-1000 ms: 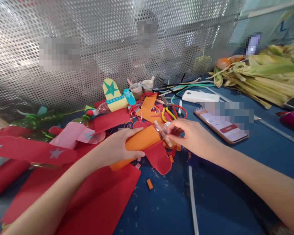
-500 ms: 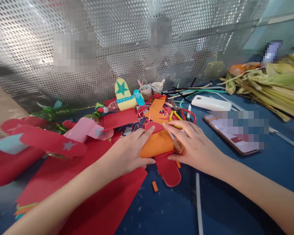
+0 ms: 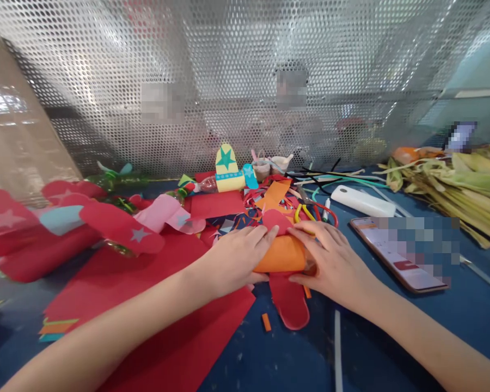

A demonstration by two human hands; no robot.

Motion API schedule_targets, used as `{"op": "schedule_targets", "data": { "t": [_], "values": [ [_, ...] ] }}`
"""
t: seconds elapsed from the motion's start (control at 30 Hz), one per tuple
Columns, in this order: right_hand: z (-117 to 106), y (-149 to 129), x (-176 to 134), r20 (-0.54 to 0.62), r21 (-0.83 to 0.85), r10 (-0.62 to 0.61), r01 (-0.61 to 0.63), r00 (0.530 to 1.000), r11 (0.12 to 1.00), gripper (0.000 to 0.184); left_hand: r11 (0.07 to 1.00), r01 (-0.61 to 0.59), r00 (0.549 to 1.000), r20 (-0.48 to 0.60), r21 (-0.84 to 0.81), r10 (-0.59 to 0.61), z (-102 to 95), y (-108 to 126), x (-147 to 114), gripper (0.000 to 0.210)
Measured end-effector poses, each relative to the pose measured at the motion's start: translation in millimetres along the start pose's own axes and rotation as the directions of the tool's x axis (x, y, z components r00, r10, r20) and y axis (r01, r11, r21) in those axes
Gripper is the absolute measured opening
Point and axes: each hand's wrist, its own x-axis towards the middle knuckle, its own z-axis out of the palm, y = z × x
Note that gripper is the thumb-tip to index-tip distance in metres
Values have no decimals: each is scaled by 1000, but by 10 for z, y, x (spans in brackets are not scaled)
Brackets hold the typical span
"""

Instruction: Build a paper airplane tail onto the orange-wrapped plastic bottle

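An orange paper-wrapped bottle (image 3: 283, 256) lies sideways between my hands, a little clear plastic showing at its right end. My left hand (image 3: 234, 258) grips the left end, thumb below and fingers over the top. At the other end my right hand (image 3: 337, 258) is closed round it in the same way. Beneath the bottle runs a red paper strip with rounded ends (image 3: 291, 305), sticking out in front and behind. A small orange scrap (image 3: 266, 322) lies on the table just in front.
Red paper sheets (image 3: 179, 348) and paper-covered bottle planes (image 3: 122, 226) spread over the left side. Behind my hands are paper scraps, a yellow paper plane (image 3: 230, 182) and scissors (image 3: 304, 213). A white device (image 3: 363, 201), phone (image 3: 396, 256) and corn husks (image 3: 453, 190) lie right.
The view has tilted up and shifted left, so everything appears lower and further right. Both hands keep hold of the orange bottle, and less clear plastic shows at its right end.
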Motion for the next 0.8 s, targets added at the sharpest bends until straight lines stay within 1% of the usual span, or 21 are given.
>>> {"op": "schedule_targets", "data": {
  "t": [0.13,0.2,0.4,0.5,0.63,0.8],
  "values": [
    [2,-11,3,-16,-41,-33,33,999,999,76,999,-27,999,-29,22,28,8,-15,6,78],
    [6,-13,2,-15,-49,-31,31,999,998,75,999,-33,999,-26,32,33,7,-27,19,78],
    [25,-14,12,24,-17,1,0,1000,1000,73,1000,-8,1000,4,-15,8,26,-51,59,84],
    [31,-21,20,32,-6,4,-3,999,1000,73,999,28,1000,-7,-44,-29,63,-38,59,87],
    [40,-22,27,47,-1,24,-24,999,1000,75,997,72,996,-45,-30,-74,124,-7,57,80],
    [59,-15,35,44,1,31,-31,999,1000,76,997,79,992,-94,-26,-81,168,7,67,70]
  ]
}}
